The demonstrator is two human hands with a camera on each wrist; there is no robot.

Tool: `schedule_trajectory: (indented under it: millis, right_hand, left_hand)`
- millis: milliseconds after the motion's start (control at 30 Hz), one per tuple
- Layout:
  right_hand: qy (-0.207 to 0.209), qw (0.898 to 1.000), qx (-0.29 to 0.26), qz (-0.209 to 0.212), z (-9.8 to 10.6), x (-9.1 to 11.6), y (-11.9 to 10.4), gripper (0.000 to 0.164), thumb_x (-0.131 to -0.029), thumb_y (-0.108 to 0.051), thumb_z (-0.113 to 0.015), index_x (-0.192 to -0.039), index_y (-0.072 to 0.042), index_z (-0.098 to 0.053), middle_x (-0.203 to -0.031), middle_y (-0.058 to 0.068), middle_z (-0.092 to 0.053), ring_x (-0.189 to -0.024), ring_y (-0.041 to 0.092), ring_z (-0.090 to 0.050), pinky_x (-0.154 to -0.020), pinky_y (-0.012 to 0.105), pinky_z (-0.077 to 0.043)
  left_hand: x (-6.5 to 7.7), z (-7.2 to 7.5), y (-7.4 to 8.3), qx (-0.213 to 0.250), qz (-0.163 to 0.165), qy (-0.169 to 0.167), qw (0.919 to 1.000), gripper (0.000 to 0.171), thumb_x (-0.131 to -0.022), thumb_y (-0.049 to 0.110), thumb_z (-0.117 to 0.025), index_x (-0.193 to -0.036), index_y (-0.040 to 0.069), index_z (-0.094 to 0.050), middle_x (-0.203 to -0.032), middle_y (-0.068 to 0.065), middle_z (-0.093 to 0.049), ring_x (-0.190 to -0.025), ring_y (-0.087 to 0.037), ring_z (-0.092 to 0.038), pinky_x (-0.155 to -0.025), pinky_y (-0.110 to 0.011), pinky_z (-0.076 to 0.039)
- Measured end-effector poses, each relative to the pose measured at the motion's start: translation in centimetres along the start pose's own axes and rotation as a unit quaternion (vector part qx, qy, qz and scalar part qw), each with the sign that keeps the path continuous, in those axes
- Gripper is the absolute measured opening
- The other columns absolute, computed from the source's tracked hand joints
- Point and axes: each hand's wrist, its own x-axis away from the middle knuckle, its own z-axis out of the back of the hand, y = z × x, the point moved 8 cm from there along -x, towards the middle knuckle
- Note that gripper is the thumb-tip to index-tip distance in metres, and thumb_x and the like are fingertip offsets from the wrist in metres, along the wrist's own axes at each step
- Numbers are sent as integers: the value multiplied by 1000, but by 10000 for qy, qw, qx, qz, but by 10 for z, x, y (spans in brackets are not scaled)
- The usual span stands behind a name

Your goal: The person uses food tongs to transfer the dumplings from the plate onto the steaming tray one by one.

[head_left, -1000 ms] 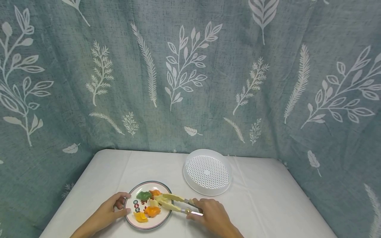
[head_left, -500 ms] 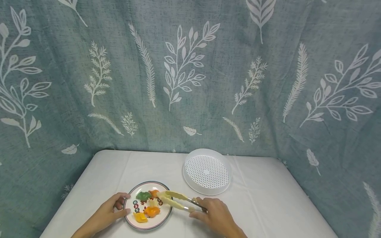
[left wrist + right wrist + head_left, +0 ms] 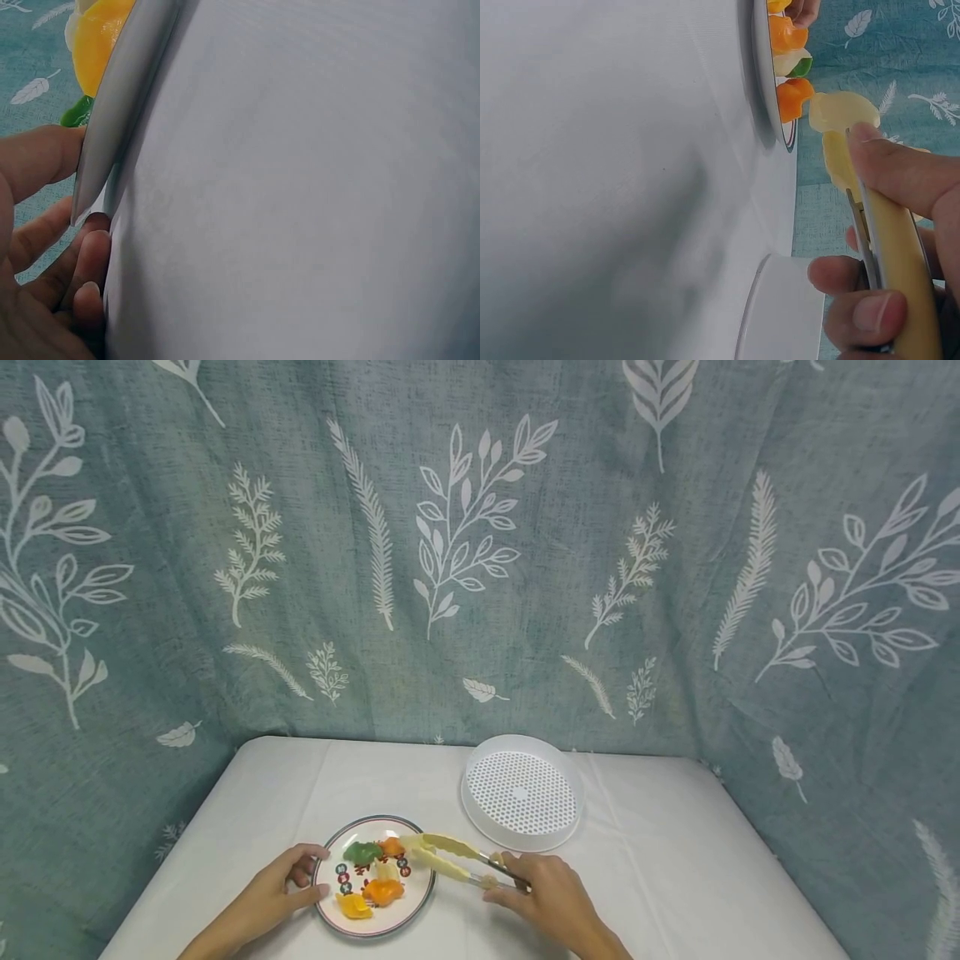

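My left hand (image 3: pixel 273 889) holds the left edge of a round white plate (image 3: pixel 377 929), its fingers about the rim in the left wrist view. On the plate lie a green piece (image 3: pixel 362 854), an orange piece (image 3: pixel 383 892), a smaller orange piece (image 3: pixel 392 847), a yellow piece (image 3: pixel 353 907) and a pale cream piece (image 3: pixel 386 871), all small and glossy. My right hand (image 3: pixel 551 893) grips metal tongs with cream-yellow heads (image 3: pixel 450 846). The heads point left over the plate's right rim. A pale yellow, rounded shape (image 3: pixel 844 111) shows at their tips in the right wrist view.
A round white strainer tray (image 3: pixel 523 793) with a perforated base stands behind and right of the plate. White cloth (image 3: pixel 660 860) covers the table. A blue-green leaf-patterned curtain (image 3: pixel 480 568) hangs around the back and sides.
The right hand and tongs have moved right, with the heads shifting from over the middle of the plate to its right rim. The left hand and plate stay put.
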Motion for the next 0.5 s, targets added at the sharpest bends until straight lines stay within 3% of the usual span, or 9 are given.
schedule_trajectory:
  millis: [333, 500]
  right_hand:
    - [275, 9995, -56, 113, 9, 0, -1, 44, -82, -59, -77, -105, -21, -79, -61, -20, -37, -56, -3, -31, -49, 20, -30]
    - [376, 9991, -22, 170, 13, 0, 0, 51, -81, -52, -81, -116, -14, -80, -60, -20, -38, -55, -3, -30, -49, 20, -30]
  left_hand:
    - [0, 1, 1, -15, 29, 33, 10000, 58, -82, 33, -87, -129, 10, -62, -104, -2, -57, -90, -18, -50, -73, -31, -43]
    - [0, 1, 1, -43, 4, 35, 10000, 58, -82, 33, -87, -129, 10, -62, -104, -2, -57, -90, -17, -50, -73, -31, -43]
